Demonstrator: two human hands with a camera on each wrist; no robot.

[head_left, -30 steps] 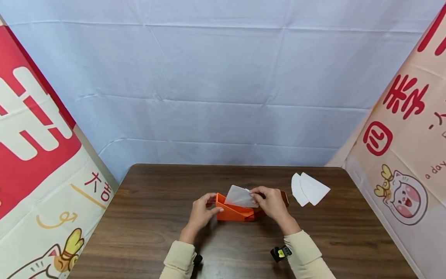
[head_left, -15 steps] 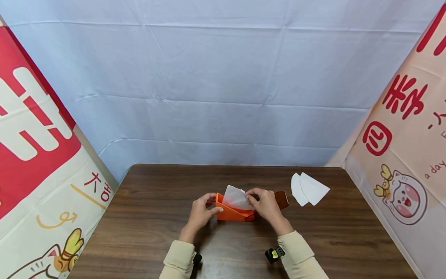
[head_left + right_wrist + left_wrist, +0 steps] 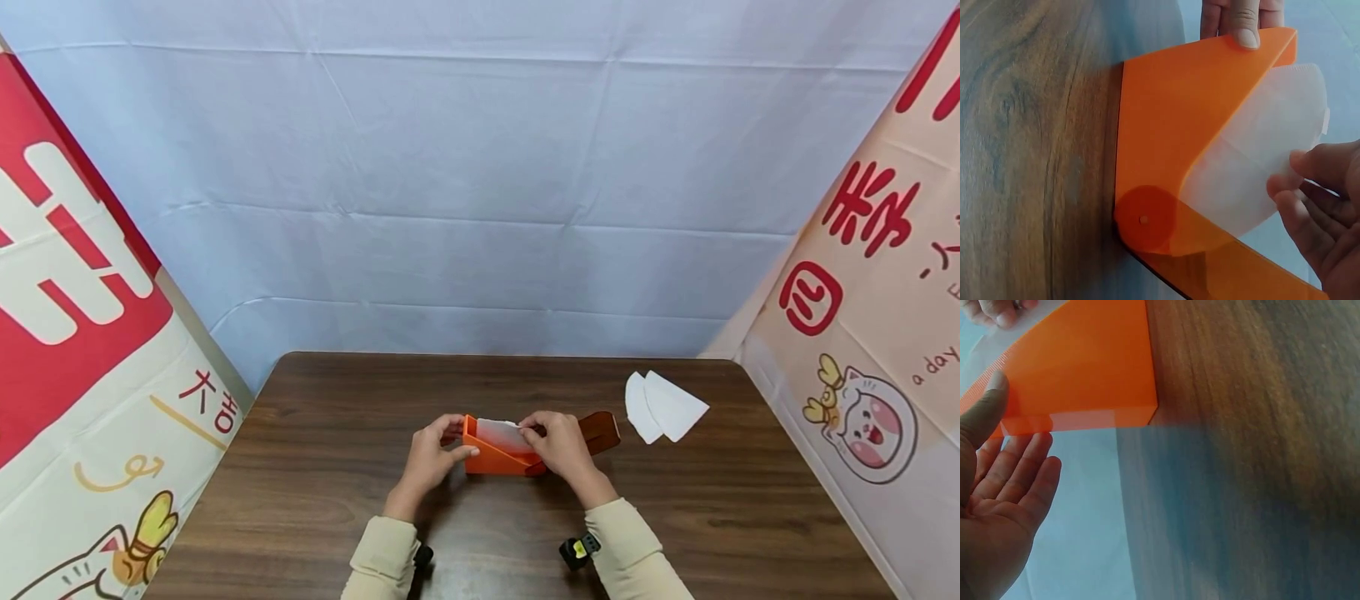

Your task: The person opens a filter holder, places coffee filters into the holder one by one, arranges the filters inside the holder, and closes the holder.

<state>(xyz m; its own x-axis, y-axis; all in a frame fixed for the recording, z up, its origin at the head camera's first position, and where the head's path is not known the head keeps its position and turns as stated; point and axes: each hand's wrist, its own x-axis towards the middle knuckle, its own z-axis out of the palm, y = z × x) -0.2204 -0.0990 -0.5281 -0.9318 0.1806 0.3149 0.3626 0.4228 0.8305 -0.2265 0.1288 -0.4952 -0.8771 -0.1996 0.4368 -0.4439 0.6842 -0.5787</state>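
An orange filter holder (image 3: 495, 462) stands on the table, its hinged, see-through brown-orange lid (image 3: 600, 432) swung out to the right. My left hand (image 3: 431, 456) grips its left end, thumb on the front wall and fingers at the end and back, as the left wrist view also shows on the orange wall (image 3: 1085, 362). White coffee filters (image 3: 1266, 131) stand partly inside, their upper part above the sloping rim. At their upper right edge, my right hand (image 3: 561, 447) pinches them between thumb and fingers. Their lower part is hidden by the front wall.
Two white cone-shaped coffee filters (image 3: 675, 406) lie overlapping at the table's back right, beyond the lid. The brown wooden table (image 3: 337, 417) ends at a pale cloth backdrop (image 3: 450, 250), with printed cloths at both sides.
The coffee filters have sunk lower and slightly left into the holder. My right hand has moved left and down with them, uncovering more of the lid. The left hand stays nearly still.
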